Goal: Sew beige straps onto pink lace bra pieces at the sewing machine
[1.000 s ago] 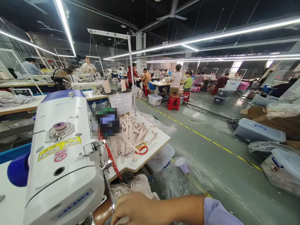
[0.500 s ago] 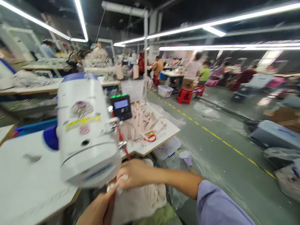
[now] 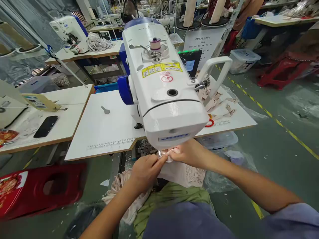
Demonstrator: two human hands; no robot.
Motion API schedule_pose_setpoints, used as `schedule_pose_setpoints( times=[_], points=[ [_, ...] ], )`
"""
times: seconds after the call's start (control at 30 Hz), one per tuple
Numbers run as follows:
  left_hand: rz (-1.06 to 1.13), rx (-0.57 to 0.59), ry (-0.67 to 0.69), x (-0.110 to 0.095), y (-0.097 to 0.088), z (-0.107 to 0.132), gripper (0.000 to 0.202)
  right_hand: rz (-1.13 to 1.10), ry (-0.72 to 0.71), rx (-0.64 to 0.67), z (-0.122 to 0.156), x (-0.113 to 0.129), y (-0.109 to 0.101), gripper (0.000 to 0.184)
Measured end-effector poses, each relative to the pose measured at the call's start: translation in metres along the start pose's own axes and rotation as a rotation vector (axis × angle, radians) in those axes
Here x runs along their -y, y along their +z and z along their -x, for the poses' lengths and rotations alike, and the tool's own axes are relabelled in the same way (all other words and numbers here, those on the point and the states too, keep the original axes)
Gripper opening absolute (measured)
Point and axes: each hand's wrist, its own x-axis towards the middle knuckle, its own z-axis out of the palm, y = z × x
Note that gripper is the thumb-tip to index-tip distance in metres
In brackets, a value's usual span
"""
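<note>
View has dropped onto the sewing machine [image 3: 161, 86] and the left hand [image 3: 146, 171] has joined in. Both it and the right hand [image 3: 189, 154] pinch the beige fabric [image 3: 183, 174] under the machine head, held taut at the needle, rest draping to the lap.

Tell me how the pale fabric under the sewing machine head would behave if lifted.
Probably floppy: the pale fabric sags in folds below both hands. Likely light, since fingertips alone pinch it. It may snag, as its edge looks lacy.
</note>
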Motion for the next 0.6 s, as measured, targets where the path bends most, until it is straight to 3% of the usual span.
schedule_pose_setpoints(
  times=[0.07,0.2,0.27,0.37,0.5,0.6],
  points=[
    [-0.044,0.067,-0.023,-0.001,-0.002,-0.003,0.034,0.048,-0.038,-0.093,0.005,-0.006,0.008,0.015],
    [-0.035,0.212,-0.095,-0.007,-0.009,-0.013,0.031,0.189,-0.220,-0.495,0.023,-0.020,0.035,0.021],
    [-0.002,0.237,-0.123,-0.007,-0.010,-0.015,0.029,0.239,-0.260,-0.593,0.030,-0.023,0.047,0.020],
    [0.049,0.200,-0.081,0.004,-0.007,-0.011,0.031,0.267,-0.258,-0.646,0.032,-0.023,0.055,0.018],
    [0.069,0.206,0.161,0.027,-0.001,-0.007,0.041,0.280,-0.241,-0.699,0.028,-0.021,0.053,0.016],
    [0.041,0.245,0.205,0.033,0.001,-0.010,0.039,0.174,-0.229,-0.635,0.031,-0.024,0.059,0.019]
  ],
)
